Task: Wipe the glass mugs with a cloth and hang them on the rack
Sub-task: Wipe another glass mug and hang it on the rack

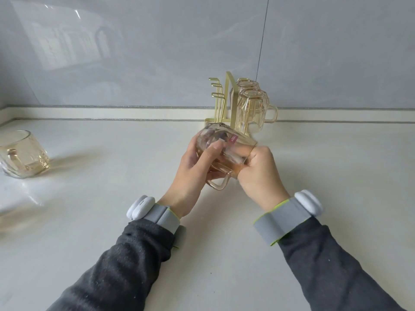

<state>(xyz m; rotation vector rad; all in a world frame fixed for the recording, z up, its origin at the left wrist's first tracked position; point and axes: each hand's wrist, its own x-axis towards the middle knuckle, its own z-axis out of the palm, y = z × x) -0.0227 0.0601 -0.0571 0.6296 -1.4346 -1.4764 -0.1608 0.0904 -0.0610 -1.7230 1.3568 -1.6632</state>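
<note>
On the rack (218, 95) two mugs (252, 108) already hung. The third mug (215, 140) was held just before it, above the tabletop (112, 198). The left hand (193, 169) had its grip curled round the body, and the right hand (260, 173) gripped the mouth. No cloth showed. The fourth mug (22, 153) stood far left, seemingly yet to be wiped.

Over the pale counter (224, 232), the left hand (193, 167) gripped a sideways amber mug (215, 138), handle down, with the right hand (258, 173) curling its fingers into the mouth, just before a gold rack (226, 97) carrying two inverted mugs (251, 108), while a lone mug (22, 153) sat far left.
</note>
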